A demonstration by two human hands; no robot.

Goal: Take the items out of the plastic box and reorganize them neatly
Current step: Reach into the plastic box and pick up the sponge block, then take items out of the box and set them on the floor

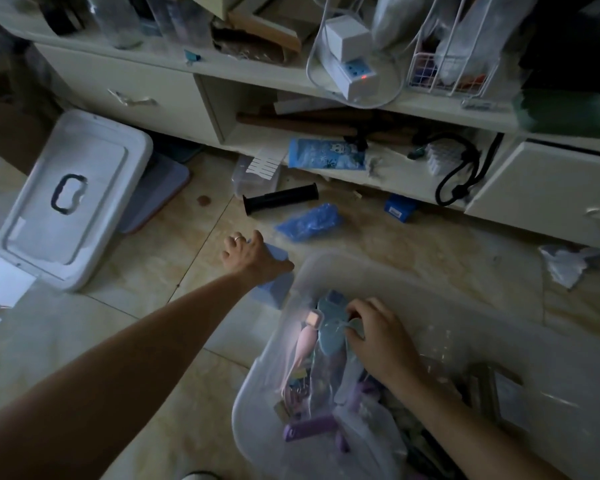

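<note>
While right hand (pixel 378 336) digs, box rim (pixel 326 268) crowds left hand (pixel 248 252).

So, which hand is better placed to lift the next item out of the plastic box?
The right hand. It is already inside the plastic box, fingers on a light blue item. The left hand is outside the box, reaching over the floor and resting on a blue box.

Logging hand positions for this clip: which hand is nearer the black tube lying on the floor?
Left. The left hand is out on a blue box on the floor, just short of the black tube. The right hand is farther back, inside the clear plastic box.
</note>
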